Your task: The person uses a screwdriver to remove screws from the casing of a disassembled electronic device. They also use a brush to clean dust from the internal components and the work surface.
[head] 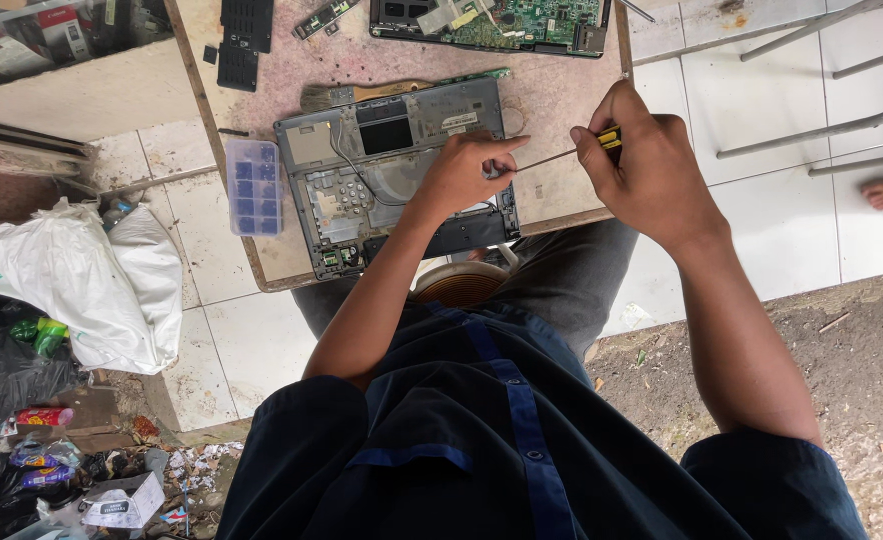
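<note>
Screwdriver [587,148] is being gripped in the closed right hand [647,165], its shaft being pinched by the left hand [467,170]. Laptop chassis [362,175] is being worked over on the table [562,95].

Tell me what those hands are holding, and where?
The right hand grips a screwdriver by its yellow-black handle; the left hand pinches its shaft near the tip.

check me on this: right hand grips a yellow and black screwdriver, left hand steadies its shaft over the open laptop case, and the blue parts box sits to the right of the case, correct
One detail is off. In the head view the blue parts box lies to the left of the laptop case, not its right. The right hand does grip the screwdriver; the left hand steadies its shaft.
</note>
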